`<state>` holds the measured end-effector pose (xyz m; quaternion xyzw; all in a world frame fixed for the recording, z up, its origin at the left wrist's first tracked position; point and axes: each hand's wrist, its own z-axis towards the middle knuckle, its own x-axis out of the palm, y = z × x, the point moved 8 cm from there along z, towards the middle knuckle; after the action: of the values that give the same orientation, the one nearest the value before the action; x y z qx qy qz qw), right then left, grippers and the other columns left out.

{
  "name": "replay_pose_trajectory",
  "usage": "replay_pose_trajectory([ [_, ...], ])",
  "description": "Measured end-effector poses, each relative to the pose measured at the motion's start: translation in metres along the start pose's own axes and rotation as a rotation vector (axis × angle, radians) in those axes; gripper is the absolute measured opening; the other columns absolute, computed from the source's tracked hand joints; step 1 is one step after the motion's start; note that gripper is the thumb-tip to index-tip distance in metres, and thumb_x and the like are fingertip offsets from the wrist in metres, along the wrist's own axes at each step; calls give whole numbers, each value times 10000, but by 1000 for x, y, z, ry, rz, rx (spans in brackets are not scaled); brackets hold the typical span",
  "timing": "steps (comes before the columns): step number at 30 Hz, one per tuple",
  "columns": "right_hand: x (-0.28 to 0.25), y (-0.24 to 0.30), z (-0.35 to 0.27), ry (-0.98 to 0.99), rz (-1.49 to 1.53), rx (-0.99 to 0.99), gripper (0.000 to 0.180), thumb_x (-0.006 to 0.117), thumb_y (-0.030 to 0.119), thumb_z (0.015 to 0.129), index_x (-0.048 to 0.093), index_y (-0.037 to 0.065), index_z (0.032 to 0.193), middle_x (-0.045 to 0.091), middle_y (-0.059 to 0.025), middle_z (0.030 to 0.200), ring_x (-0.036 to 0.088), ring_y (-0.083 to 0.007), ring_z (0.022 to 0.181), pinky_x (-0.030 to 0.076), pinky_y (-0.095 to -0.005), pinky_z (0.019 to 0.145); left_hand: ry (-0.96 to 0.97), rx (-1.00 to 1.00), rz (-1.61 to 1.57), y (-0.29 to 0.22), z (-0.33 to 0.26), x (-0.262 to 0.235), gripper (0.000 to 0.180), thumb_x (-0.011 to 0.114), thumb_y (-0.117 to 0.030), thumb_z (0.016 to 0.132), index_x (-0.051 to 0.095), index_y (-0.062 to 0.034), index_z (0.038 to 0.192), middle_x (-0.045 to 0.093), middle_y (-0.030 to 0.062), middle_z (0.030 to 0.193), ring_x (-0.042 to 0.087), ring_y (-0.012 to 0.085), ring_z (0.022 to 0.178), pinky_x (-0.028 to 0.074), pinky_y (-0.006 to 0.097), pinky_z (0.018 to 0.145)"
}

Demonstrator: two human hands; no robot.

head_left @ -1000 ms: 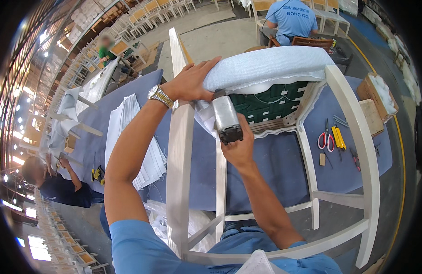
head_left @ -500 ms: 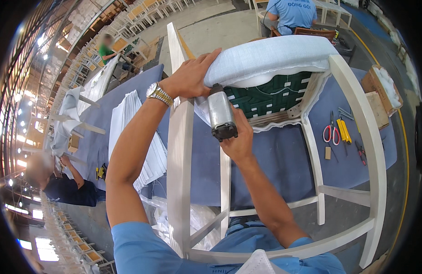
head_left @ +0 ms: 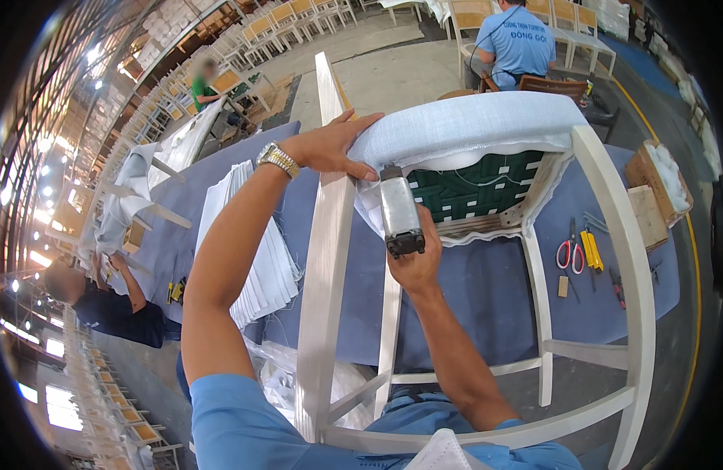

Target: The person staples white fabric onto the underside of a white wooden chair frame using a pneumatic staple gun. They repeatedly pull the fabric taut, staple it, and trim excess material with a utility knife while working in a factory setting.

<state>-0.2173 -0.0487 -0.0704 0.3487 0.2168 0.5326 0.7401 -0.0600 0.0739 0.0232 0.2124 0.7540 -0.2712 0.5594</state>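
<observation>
Now, the scene line by line.

Chair: a white chair (head_left: 327,258) lies tipped on the blue surface (head_left: 487,290), legs toward the person, so the seat's underside faces up.

Seat: the pale fabric seat (head_left: 463,125) sits at 12 o'clock; green webbing (head_left: 475,184) shows beneath it, with loose fabric edge hanging along the frame.

Left hand: the left hand (head_left: 330,145), at 11 o'clock of the stapler, lies flat with fingers spread over the seat's left corner, seemingly pressing the fabric taut against the frame. A metal watch (head_left: 277,159) is on that wrist.

Right hand: the right hand (head_left: 416,254) is curled tight round the grip of the stapler, coming up from 6 o'clock.

Stapler: a silver pneumatic stapler (head_left: 398,210), body upright, its nose set against the fabric edge just beside the left hand; held that way, the nose meets the wrapped cloth where the other hand keeps it stretched.

Cloth stack: a pile of white cloth (head_left: 256,243) lies at 9 o'clock on the surface, within reach.

Tools: red-handled scissors (head_left: 569,251) and a yellow tool (head_left: 589,249) rest at 3 o'clock, well apart from both hands.

Others: a person in dark clothes (head_left: 115,309) works at 8 o'clock; another in a blue shirt (head_left: 518,43) sits at 1 o'clock.
</observation>
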Motion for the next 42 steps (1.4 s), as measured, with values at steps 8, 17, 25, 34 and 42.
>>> replay_pose_trajectory([
  [8,18,-6,-4,97,-16,57,735,699,-9,651,504,-5,1360,597,-224,1231,603,-430,1110,527,-427,908,-103,96,-6,-2,0,4,1064,751,-351,711,181,-67,1564,398,259,1486,325,389,1419,290,437,1182],
  [17,24,-14,-5,99,28,148,714,654,-5,638,518,4,1339,583,-232,1203,589,-458,1075,510,-439,906,-90,91,0,-6,1,5,1169,813,-278,654,126,-46,1571,428,293,1402,457,410,1292,347,424,1131],
  [25,27,-16,0,177,-7,238,781,623,-40,566,521,22,1337,580,-216,1205,586,-458,1068,508,-410,917,2,72,-27,-4,3,6,1166,795,-249,669,94,-118,1592,363,259,1486,378,401,1378,320,422,1154],
  [34,27,-2,-6,95,-6,47,611,655,7,671,561,-21,1275,616,-215,1162,618,-419,1049,507,-415,915,-156,-146,-707,63,-17,-38,801,570,-604,935,307,-173,1557,338,120,1583,251,264,1486,212,434,1203],
  [42,32,-3,1,124,-123,156,561,691,-17,680,593,4,1232,626,-207,1106,625,-404,983,514,-405,854,-278,-66,-570,38,2,-55,741,378,-651,995,422,-114,1505,393,89,1564,318,219,1466,204,405,1207],
])
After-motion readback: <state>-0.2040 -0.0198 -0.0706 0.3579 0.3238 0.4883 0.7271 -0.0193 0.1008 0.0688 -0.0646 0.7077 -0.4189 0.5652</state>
